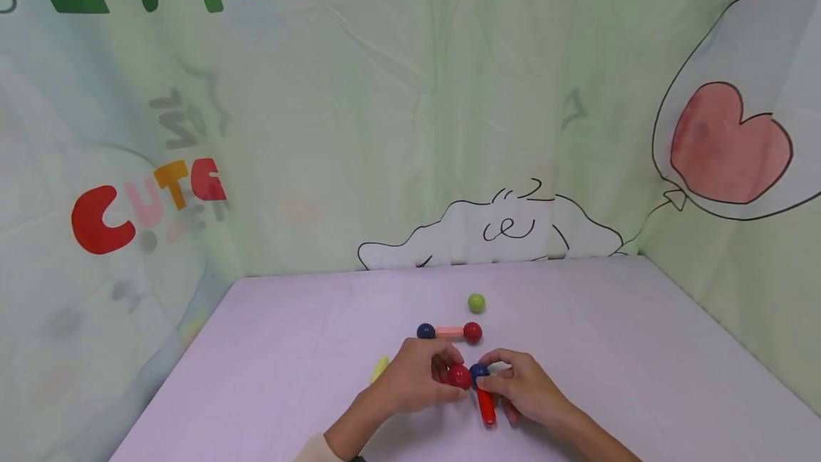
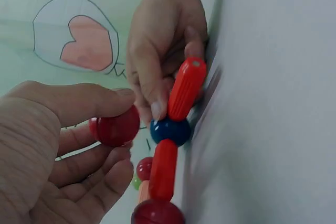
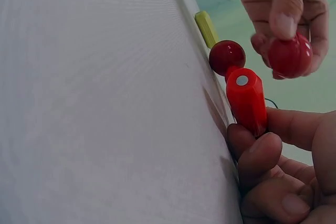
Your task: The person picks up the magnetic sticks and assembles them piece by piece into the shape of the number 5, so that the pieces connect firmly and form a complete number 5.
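Note:
My left hand [image 1: 413, 380] pinches a glossy red ball [image 2: 118, 128] between thumb and fingers. Opposite it, my right hand [image 1: 527, 389] pinches a blue ball [image 1: 478, 372] that joins two red rods. One red rod [image 1: 486, 407] points back toward me, with a small pale disc on its free end in the right wrist view. The other red rod [image 2: 164, 170] runs from the blue ball to a second red ball [image 3: 227, 57]. The held red ball is apart from the red rods in both wrist views. Right-hand fingers partly cover the blue ball.
Beyond the hands, a pink rod [image 1: 449, 333] links a dark blue ball [image 1: 426, 331] and a red ball [image 1: 472, 332]. A green ball [image 1: 477, 303] lies farther back. Left of my left hand is a yellow rod [image 1: 380, 368], partly hidden. A printed curtain [image 1: 385, 127] stands behind the table [image 1: 288, 348].

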`<state>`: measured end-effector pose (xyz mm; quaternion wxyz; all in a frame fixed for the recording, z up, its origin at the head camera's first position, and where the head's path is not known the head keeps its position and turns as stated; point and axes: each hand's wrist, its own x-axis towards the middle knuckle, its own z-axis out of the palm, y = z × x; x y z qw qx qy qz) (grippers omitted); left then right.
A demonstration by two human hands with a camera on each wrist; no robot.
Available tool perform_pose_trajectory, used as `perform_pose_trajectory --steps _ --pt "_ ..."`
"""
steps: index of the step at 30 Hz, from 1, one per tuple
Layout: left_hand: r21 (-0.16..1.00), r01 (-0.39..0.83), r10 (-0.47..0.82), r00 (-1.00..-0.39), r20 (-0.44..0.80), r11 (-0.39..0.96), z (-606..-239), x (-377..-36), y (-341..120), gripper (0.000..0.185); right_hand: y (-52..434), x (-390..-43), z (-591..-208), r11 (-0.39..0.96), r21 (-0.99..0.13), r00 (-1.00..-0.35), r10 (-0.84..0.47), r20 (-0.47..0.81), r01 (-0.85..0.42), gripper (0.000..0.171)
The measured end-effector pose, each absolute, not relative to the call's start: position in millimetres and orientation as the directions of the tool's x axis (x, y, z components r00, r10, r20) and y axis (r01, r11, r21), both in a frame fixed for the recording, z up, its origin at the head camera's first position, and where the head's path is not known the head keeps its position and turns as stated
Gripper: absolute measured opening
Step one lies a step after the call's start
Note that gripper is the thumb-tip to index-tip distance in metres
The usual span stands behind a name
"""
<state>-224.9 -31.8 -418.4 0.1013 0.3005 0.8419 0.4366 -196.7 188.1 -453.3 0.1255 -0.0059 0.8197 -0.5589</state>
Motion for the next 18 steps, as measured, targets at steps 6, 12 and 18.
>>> perform_pose_trajectory --steps 6,12,18 --pt "0.845 0.338 0.665 -0.746 -0.028 0.415 -420.4 -208.6 -27.1 0.028 188.6 -197.0 -453.7 0.379 -0.915 -0.967 -0.146 -0.207 0.139 0.035" --pt "0.846 0.334 0.688 -0.724 -0.051 0.415 -426.3 -198.6 -21.7 0.026 188.9 -196.8 -453.2 0.376 -0.916 -0.966 -0.15 -0.21 0.14 0.036" --pt "0.834 0.294 0.656 -0.748 -0.104 0.467 -432.0 -193.2 -16.1 0.027 187.2 -196.0 -451.2 0.383 -0.91 -0.968 -0.119 -0.223 0.162 0.037"
